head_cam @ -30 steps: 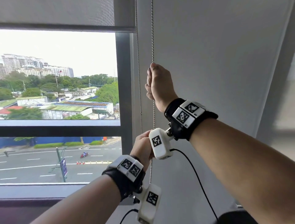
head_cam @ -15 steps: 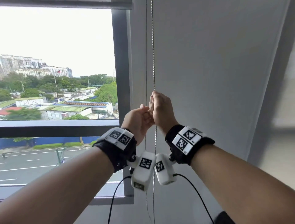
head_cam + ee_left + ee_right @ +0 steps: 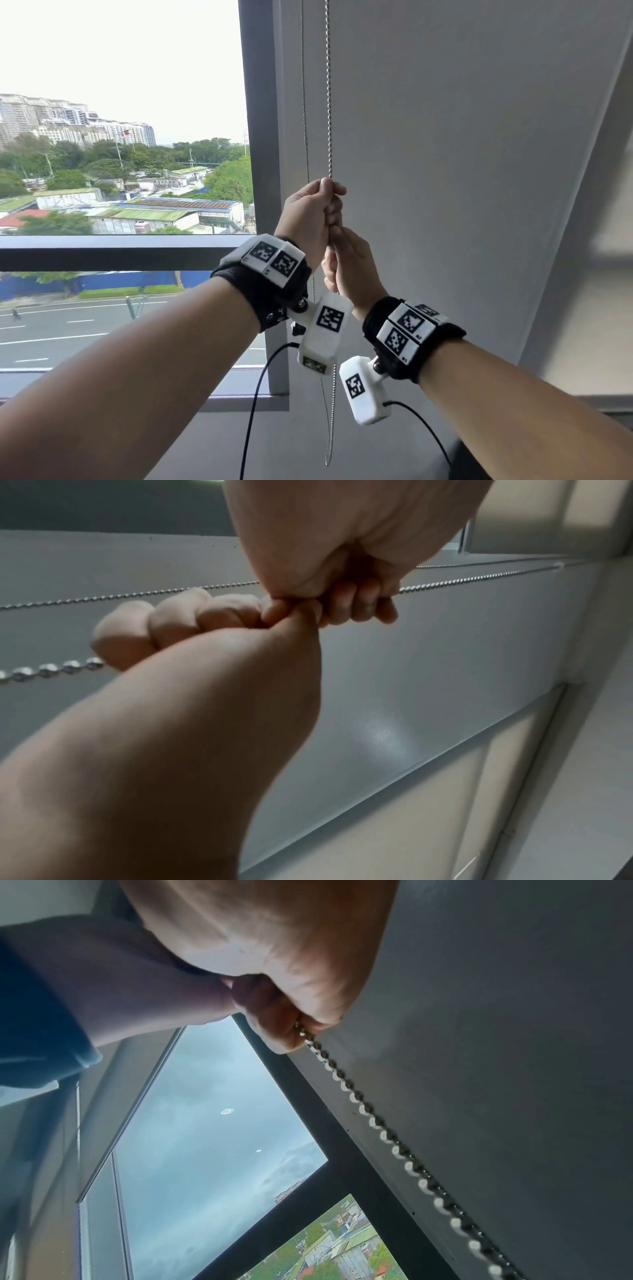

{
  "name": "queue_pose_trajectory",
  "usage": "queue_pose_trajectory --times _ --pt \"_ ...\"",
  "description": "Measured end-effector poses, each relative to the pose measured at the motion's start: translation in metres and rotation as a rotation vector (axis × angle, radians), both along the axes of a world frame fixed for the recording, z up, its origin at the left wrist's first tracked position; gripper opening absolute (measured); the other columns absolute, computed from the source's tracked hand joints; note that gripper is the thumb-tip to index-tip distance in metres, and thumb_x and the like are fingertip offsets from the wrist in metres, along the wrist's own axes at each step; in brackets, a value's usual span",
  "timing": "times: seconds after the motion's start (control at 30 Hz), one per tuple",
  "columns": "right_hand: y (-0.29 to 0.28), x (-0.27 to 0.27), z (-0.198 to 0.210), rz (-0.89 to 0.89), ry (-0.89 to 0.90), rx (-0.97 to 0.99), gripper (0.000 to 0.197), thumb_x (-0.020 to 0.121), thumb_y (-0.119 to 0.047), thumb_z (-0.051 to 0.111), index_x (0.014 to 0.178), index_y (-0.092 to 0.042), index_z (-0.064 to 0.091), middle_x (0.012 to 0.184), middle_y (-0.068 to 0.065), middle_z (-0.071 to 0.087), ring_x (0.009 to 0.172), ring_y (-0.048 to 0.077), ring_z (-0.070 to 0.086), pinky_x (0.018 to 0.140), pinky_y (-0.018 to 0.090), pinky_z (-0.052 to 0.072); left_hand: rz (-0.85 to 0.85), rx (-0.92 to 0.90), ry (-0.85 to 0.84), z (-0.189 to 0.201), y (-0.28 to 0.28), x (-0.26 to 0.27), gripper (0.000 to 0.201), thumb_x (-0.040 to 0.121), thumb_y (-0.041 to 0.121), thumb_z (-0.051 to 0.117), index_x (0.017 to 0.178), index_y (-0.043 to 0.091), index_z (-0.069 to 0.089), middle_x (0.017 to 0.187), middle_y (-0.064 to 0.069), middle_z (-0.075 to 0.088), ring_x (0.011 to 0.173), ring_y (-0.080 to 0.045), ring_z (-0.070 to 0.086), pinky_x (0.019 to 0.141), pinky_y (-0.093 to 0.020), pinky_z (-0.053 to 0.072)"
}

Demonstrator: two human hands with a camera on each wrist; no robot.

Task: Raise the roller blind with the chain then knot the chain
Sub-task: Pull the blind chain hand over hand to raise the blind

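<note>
While both hands met at mid-frame beside the window frame (image 3: 263, 137), the left hand (image 3: 310, 219) sat fisted around the bead chain (image 3: 329, 102), and the right hand (image 3: 352, 270), directly beneath and touching it, clenched the same strand, whose slack dangled below the wrists.

The chain (image 3: 329, 102) runs off the top edge, its stretch inside both fists hidden.

Bare forearms; black wrist straps (image 3: 270, 298) carrying white marker-tagged camera modules (image 3: 325, 329), black cables (image 3: 253, 407)
</note>
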State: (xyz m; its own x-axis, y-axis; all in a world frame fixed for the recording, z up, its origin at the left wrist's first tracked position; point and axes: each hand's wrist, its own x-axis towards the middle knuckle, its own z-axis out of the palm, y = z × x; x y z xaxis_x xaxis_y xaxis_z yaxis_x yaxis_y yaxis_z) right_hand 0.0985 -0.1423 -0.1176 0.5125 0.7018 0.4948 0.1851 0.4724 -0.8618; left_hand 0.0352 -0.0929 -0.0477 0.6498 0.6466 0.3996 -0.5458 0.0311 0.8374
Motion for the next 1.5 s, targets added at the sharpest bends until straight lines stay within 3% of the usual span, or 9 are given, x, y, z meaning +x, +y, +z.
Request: queue_pose_trajectory --times 0.2,0.37,0.53,0.73,0.83,0.97,1.1,1.23,1.5 --pt "-0.003 0.012 0.012 -0.041 -0.121 -0.045 0.025 0.084 -0.023 0.042 0.073 -0.004 0.054 0.059 0.014 0.052 0.054 0.026 0.051 0.052 0.038 0.052 0.042 -0.021 0.023 -0.001 0.000 0.004 0.038 0.082 -0.011 0.020 0.060 0.010 0.043 0.044 0.002 0.028 0.037 -0.010 0.022 0.054 -0.033 0.011" --pt "0.002 0.022 0.063 -0.150 -0.196 0.049 0.027 0.072 -0.017 0.039 0.082 -0.012 0.063 0.068 0.002 0.060 0.068 0.022 0.056 0.066 0.038 0.048 0.041 -0.009 0.030 -0.009 0.000 0.005 0.039 0.095 -0.002 0.030 0.062 0.012 0.045 0.046 0.003 0.037 0.035 -0.007 0.030 0.040 -0.023 0.022" --pt "-0.001 0.014 0.119 -0.145 -0.246 0.073 0.030 0.087 -0.024 0.039 0.098 -0.007 0.062 0.073 0.012 0.065 0.071 0.029 0.065 0.067 0.045 0.056 0.093 -0.009 0.111 -0.032 0.003 0.004 0.059 0.086 -0.010 0.024 0.042 0.020 0.050 0.055 -0.001 0.035 0.036 -0.010 0.027 0.041 -0.024 0.024" --pt "0.003 0.006 0.148 -0.041 -0.185 0.068 0.030 0.102 -0.022 0.033 0.101 -0.006 0.059 0.068 0.009 0.059 0.058 0.023 0.058 0.056 0.035 0.053 0.106 -0.079 0.232 -0.081 -0.003 0.005 0.029 0.096 0.002 0.034 0.075 0.004 0.053 0.061 -0.005 0.042 0.050 -0.013 0.032 0.050 -0.025 0.028" --pt "0.009 0.004 0.142 -0.041 -0.138 0.054 0.031 0.103 -0.021 0.032 0.088 -0.009 0.057 0.061 0.005 0.048 0.045 0.015 0.039 0.045 0.026 0.037 0.096 -0.103 0.284 -0.101 -0.003 0.002 0.023 0.092 0.000 0.036 0.099 0.008 0.057 0.086 -0.015 0.042 0.064 -0.017 0.035 0.057 -0.032 0.029" --pt "0.011 -0.001 0.131 -0.046 -0.059 0.079 0.035 0.102 -0.017 0.031 0.069 -0.016 0.042 0.055 -0.003 0.033 0.040 0.009 0.024 0.044 0.020 0.018 0.052 -0.116 0.304 -0.104 0.000 -0.004 0.028 0.082 -0.006 0.038 0.099 0.007 0.056 0.089 -0.017 0.040 0.067 -0.021 0.036 0.059 -0.034 0.031" --pt "0.011 -0.004 0.129 -0.069 -0.036 0.113 0.036 0.101 -0.016 0.030 0.066 -0.018 0.038 0.055 -0.002 0.027 0.037 0.007 0.021 0.041 0.016 0.016 -0.031 -0.154 0.309 -0.095 0.005 -0.012 0.020 0.082 0.002 0.045 0.096 -0.002 0.059 0.082 -0.018 0.051 0.071 -0.026 0.049 0.076 -0.042 0.043" --pt "0.012 -0.003 0.118 -0.089 -0.060 0.133 0.036 0.102 -0.016 0.031 0.066 -0.018 0.038 0.055 0.000 0.027 0.036 0.007 0.021 0.039 0.015 0.017 -0.034 -0.231 0.217 -0.077 0.019 -0.017 0.037 0.098 0.019 0.032 0.106 -0.003 0.061 0.103 -0.020 0.067 0.099 -0.032 0.062 0.101 -0.043 0.041" --pt "0.013 0.009 0.071 -0.206 -0.153 0.094 0.033 0.096 -0.027 0.036 0.064 -0.020 0.042 0.053 -0.002 0.034 0.044 0.011 0.030 0.045 0.023 0.027 -0.123 -0.104 0.027 -0.001 0.026 -0.015 0.042 0.099 0.029 0.034 0.112 -0.001 0.060 0.093 -0.011 0.070 0.087 -0.022 0.064 0.087 -0.032 0.047"
